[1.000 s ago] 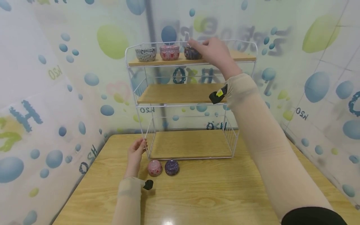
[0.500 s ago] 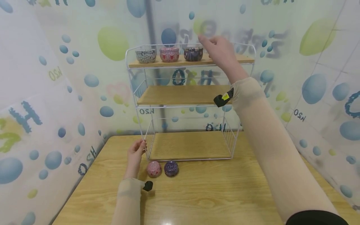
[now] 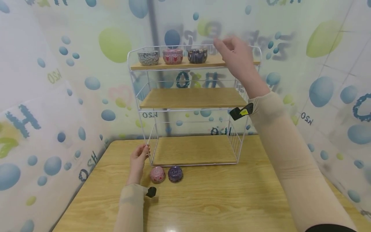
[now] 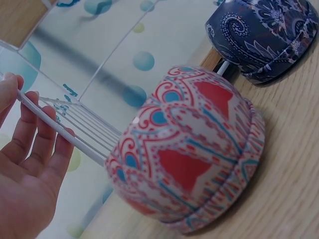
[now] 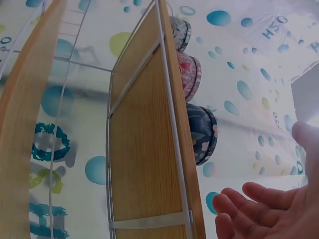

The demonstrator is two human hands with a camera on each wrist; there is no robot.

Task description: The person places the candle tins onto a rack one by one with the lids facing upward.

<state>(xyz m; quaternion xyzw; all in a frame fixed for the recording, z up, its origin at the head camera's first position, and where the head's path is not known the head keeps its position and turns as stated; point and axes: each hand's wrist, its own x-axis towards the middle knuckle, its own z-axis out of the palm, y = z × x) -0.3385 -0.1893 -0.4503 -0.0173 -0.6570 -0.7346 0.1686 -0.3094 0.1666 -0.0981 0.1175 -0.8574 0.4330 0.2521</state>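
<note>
A: What is seen nearest on the bench?

B: 2 lids are laid side by side just in front of the wire rack: a pink lid with red and blue patterning, and a dark blue lid to its right. In the left wrist view the pink lid is shown dome up, with the dark blue lid beyond it, apart from it.

A: And the left hand?

B: It is rested at the rack's front left post, just left of the pink lid. The fingers are curled round the thin white wire, so the grip is closed on the rack.

A: How is the rack built?

B: 3 wooden shelves are carried in a white wire frame. The lowest shelf is set on the bench, and the middle one is seen above it.

A: What is kept on the top shelf?

B: 3 open tins are lined up along its left half: a grey patterned tin, a pink tin and a dark blue tin.

A: Where is the right hand?

B: It is raised at the top shelf, just right of the dark blue tin and apart from it. Its fingers are loosely spread and nothing is held.
</note>
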